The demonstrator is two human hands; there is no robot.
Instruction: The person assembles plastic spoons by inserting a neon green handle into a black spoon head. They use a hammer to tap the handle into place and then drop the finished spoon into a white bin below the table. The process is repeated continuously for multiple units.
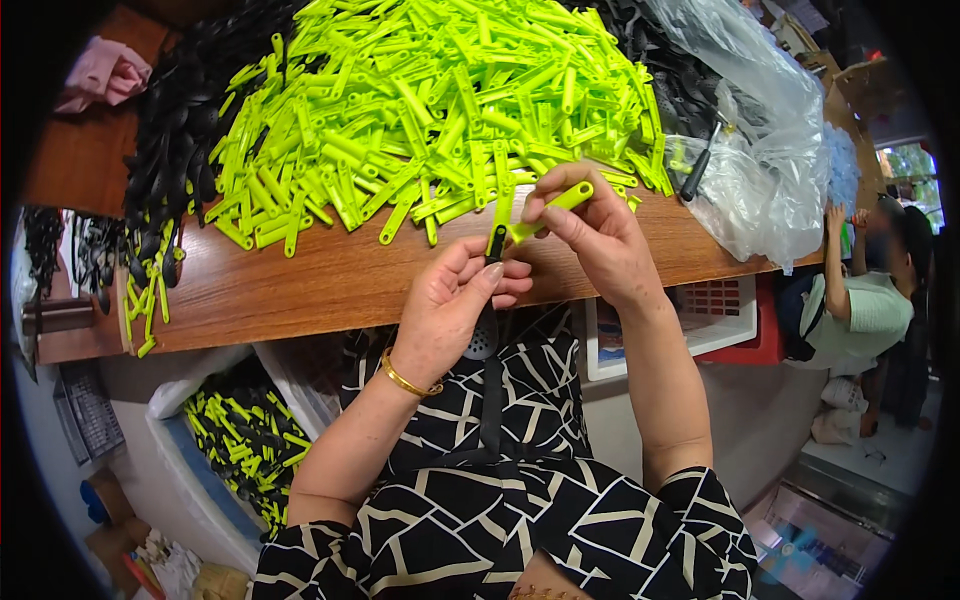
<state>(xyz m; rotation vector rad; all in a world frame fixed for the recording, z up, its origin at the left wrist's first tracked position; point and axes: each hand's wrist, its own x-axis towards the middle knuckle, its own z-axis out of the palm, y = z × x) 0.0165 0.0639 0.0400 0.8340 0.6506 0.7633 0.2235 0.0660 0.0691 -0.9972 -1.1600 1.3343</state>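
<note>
My left hand (465,282) is closed on the black stem of a perforated skimmer (497,243). Its holed head hangs below my fingers, over my lap. At the top end of the stem is a lime-green handle piece (503,208); whether the two are joined, I cannot tell. Between thumb and fingers, my right hand (600,235) pinches another lime-green handle piece (568,198), tilted close beside the stem. Just beyond both hands, a large heap of lime-green handle pieces (430,110) covers much of the wooden table (330,290).
Black utensils (185,130) are piled left of the heap. A black-handled tool (697,172) lies by clear plastic bags (750,170) at right. Below the table stand a lined bin (165,400) of black-and-green utensils and a white crate (605,365). Another person (860,300) is at far right.
</note>
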